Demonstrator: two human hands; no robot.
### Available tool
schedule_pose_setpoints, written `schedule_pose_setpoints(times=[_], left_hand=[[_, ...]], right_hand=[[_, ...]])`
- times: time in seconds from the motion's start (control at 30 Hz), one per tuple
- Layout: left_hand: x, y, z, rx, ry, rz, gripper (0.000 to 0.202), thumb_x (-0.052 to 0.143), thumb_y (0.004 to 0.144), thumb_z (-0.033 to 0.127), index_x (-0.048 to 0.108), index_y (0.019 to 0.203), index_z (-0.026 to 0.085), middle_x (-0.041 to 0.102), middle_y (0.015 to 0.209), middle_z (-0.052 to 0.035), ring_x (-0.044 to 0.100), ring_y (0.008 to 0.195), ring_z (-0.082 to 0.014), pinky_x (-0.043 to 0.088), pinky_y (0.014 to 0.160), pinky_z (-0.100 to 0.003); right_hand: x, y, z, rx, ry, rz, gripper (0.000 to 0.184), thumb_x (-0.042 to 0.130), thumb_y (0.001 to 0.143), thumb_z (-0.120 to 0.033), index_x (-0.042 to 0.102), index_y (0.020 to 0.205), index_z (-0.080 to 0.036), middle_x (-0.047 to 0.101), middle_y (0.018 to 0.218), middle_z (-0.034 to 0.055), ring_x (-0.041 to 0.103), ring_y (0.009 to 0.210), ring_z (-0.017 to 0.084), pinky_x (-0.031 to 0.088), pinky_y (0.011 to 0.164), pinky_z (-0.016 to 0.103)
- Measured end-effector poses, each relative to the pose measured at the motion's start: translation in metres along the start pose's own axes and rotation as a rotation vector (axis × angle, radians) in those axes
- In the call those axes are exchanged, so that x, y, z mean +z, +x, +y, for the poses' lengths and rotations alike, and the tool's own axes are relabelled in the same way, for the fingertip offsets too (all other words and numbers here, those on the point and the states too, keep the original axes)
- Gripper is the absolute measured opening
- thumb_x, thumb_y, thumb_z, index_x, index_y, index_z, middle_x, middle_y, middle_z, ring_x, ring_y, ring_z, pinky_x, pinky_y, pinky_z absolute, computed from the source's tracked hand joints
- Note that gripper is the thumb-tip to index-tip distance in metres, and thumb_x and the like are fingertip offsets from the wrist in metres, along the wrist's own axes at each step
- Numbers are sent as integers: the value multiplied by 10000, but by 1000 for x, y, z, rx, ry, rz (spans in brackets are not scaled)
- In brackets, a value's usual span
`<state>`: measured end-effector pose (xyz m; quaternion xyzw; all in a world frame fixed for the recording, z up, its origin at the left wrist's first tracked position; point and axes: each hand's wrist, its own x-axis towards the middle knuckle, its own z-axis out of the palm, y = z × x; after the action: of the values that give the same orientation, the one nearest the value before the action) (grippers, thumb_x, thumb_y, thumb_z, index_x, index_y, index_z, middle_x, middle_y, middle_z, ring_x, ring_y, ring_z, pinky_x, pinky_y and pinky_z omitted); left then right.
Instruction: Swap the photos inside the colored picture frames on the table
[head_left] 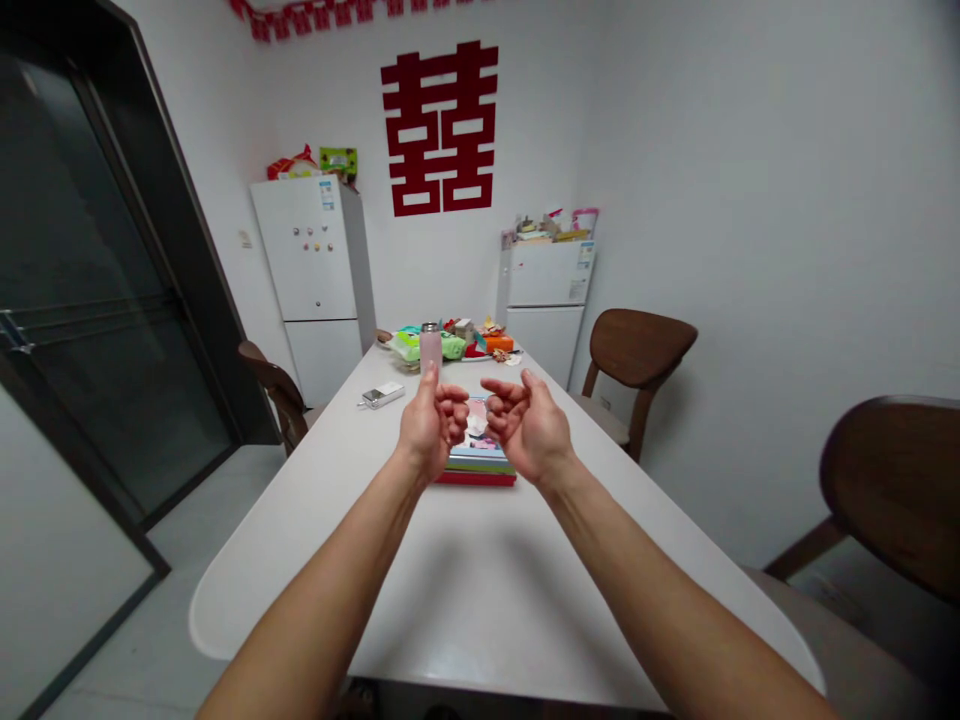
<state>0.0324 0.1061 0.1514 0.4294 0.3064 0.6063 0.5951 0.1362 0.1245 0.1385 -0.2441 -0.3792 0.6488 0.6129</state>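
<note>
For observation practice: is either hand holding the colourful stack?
No: the left hand and right hand are raised, empty, above the stack.

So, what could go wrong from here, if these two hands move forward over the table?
The left hand is directly in front of the upright pink bottle, so a careless reach could probably tip it over. The right hand is just above the stack of books, and its top item might slide. The silver device lies near the table's edge, so a bump could push it off.
</note>
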Motion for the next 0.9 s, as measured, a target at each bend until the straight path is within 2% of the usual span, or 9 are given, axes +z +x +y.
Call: schedule_pose_setpoints(times=[0.07, 0.13, 0.4, 0.47, 0.57, 0.63, 0.73, 0.8, 0.9], left_hand=[[1, 1, 5, -108, 30, -33, 620, 236, 699, 693, 427, 456, 156, 369, 311, 43, 251, 239, -27, 123, 303, -164], [3, 0, 7, -175, 49, -57, 681, 125, 694, 714, 395, 399, 162, 353, 286, 28, 233, 220, -29, 102, 294, -166], [1, -3, 2, -240, 75, -23, 702, 117, 684, 724, 381, 361, 159, 324, 259, 30, 217, 216, -23, 88, 304, -161], [-6, -2, -6, -258, 83, 14, 700, 128, 676, 729, 387, 370, 156, 342, 274, 29, 236, 225, -24, 91, 306, -161], [-26, 0, -30, -291, 106, 110, 682, 162, 677, 724, 408, 399, 152, 373, 298, 30, 262, 236, -28, 101, 302, -160], [-44, 0, -52, -330, 126, 192, 639, 224, 709, 685, 425, 433, 145, 387, 317, 38, 280, 245, -29, 130, 297, -156], [-70, 0, -84, -387, 134, 291, 485, 352, 790, 534, 492, 578, 121, 474, 455, 37, 387, 328, -41, 263, 327, -159], [-80, 2, -100, -398, 119, 318, 326, 404, 825, 414, 530, 772, 118, 540, 635, 18, 485, 460, -64, 396, 426, -198], [-79, 5, -114, -337, 84, 331, 244, 433, 831, 339, 513, 926, 129, 563, 817, -18, 550, 627, -105, 467, 557, -269]], right_hand=[[2, 2, -4, 85, -39, -23, 494, 309, 741, -556, 428, 465, -164, 326, 333, -69, 240, 260, 35, 180, 306, 183], [5, 2, -5, 116, -74, -45, 556, 274, 725, -621, 327, 394, -176, 263, 289, -75, 185, 238, 31, 141, 291, 179], [13, 1, 9, 146, -287, -66, 599, 202, 670, -709, 261, 381, -187, 254, 284, -68, 172, 236, 35, 117, 289, 181], [7, 6, 18, 85, -530, -47, 603, 97, 687, -700, 263, 401, -195, 259, 302, -61, 199, 252, 45, 163, 300, 193], [-13, 21, 37, -122, -1122, 10, 621, 16, 760, -596, 378, 465, -187, 394, 385, -12, 360, 351, 80, 292, 391, 219], [-30, 29, 50, -207, -1334, 22, 522, 221, 779, -545, 490, 549, -162, 523, 532, 38, 477, 518, 120, 344, 509, 244], [-54, 34, 68, -268, -1491, -25, 224, 585, 627, -369, 588, 729, -170, 589, 787, 64, 497, 774, 194, 333, 671, 300], [-62, 29, 76, -299, -1584, -75, 220, 626, 588, -250, 602, 798, -191, 580, 858, 62, 471, 853, 213, 301, 732, 331], [-65, 14, 82, -338, -1669, -156, 208, 579, 634, -187, 605, 840, -206, 565, 869, 55, 456, 883, 198, 283, 765, 333]])
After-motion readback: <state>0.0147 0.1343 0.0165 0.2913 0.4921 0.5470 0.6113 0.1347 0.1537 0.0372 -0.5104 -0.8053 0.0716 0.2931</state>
